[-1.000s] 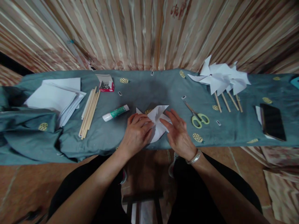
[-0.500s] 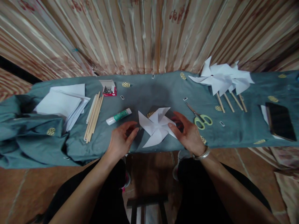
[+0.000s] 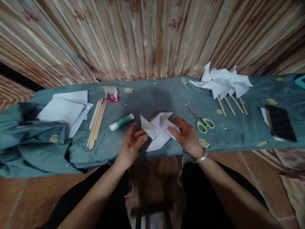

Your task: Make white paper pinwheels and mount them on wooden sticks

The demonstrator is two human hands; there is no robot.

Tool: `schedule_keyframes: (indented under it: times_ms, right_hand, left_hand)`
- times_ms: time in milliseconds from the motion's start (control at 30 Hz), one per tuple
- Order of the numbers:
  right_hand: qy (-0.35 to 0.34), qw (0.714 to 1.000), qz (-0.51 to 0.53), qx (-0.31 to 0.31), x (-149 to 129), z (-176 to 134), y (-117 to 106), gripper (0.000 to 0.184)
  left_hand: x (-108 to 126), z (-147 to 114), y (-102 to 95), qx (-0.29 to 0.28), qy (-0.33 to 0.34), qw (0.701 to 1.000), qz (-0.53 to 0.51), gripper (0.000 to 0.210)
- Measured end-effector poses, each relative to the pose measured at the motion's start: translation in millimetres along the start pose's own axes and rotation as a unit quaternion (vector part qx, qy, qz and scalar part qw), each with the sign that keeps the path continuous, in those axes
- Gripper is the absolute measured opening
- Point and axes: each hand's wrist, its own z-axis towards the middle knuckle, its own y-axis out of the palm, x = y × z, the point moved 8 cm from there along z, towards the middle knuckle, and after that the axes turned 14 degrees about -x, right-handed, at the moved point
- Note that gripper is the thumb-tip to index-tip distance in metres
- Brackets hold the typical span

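Note:
A white paper pinwheel head (image 3: 159, 130) with folded blades lies on the cloth in front of me, without a stick visible. My right hand (image 3: 187, 133), wearing a bracelet, has its thumb on top of the right blade and its fingers behind the paper. At the left side, my left hand (image 3: 131, 143) reaches its fingertips to the edge of the paper, with the index finger stretched apart. Beyond my left hand lies a glue stick (image 3: 122, 122). Scissors with green handles (image 3: 204, 124) rest to the right of my right hand.
A green-grey cloth (image 3: 152, 98) covers the narrow table. On the left are white paper sheets (image 3: 63, 108), wooden sticks (image 3: 96, 124) and an open red box of small metal pieces (image 3: 112, 96). Several finished pinwheels (image 3: 222, 81) and a phone (image 3: 280, 122) lie on the right.
My left hand has moved right to the pinwheel's edge. My right hand has closed in on the right blade. The whole view has shifted slightly.

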Motion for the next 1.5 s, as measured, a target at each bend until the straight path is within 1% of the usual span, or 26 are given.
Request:
schedule_keyframes:
  times_ms: [100,167,267,333,433,667,800,900,1000,1133,1300,1500]
  right_hand:
    - [0.003,0.997,0.076,-0.012,4.1,2.1,3.6,0.054]
    - [0.002,0.991,0.134,-0.019,4.3,2.9,6.3,0.053]
    - [0.001,0.977,0.213,-0.032,1.5,3.3,10.8,0.051]
    - [0.000,0.967,0.252,-0.041,-1.2,3.4,13.2,0.051]
    - [-0.005,0.957,0.285,-0.049,-4.5,4.1,15.4,0.052]
    - [-0.024,0.960,0.275,-0.051,-12.4,7.1,17.6,0.055]
    - [-0.039,0.965,0.255,-0.046,-18.4,7.1,16.0,0.053]
    - [-0.052,0.969,0.239,-0.047,-23.4,6.3,14.5,0.051]
    - [-0.062,0.968,0.236,-0.065,-28.7,5.5,14.7,0.051]
    - [-0.059,0.968,0.233,-0.074,-32.3,4.7,10.9,0.047]
    - [-0.050,0.971,0.226,-0.051,-31.1,8.0,-1.3,0.042]
    - [-0.036,0.962,0.268,-0.023,-18.6,17.8,-9.1,0.041]
  left_hand:
    - [0.7,-0.1,3.6,0.023,-0.001,0.999,-0.042,0.086]
    - [2.7,1.6,7.9,0.025,0.000,0.998,-0.058,0.082]
    - [6.9,7.9,16.4,-0.002,-0.001,0.996,-0.085,0.066]
    - [7.4,13.2,20.6,-0.017,-0.016,0.995,-0.100,0.053]
    - [5.9,20.9,23.7,-0.019,-0.036,0.994,-0.106,0.039]
    - [7.4,30.9,21.1,0.036,0.005,0.998,-0.053,0.038]
    - [10.1,33.6,18.6,0.055,0.021,0.997,-0.059,0.040]
    - [11.6,36.0,17.7,0.060,0.023,0.996,-0.063,0.039]
    - [11.7,38.6,17.0,0.065,0.019,0.996,-0.064,0.039]
    - [11.7,41.8,15.5,0.069,0.018,0.995,-0.073,0.034]
    - [12.2,43.6,14.6,0.074,0.011,0.993,-0.094,0.032]
    - [13.6,45.3,14.7,0.076,0.004,0.990,-0.121,0.029]
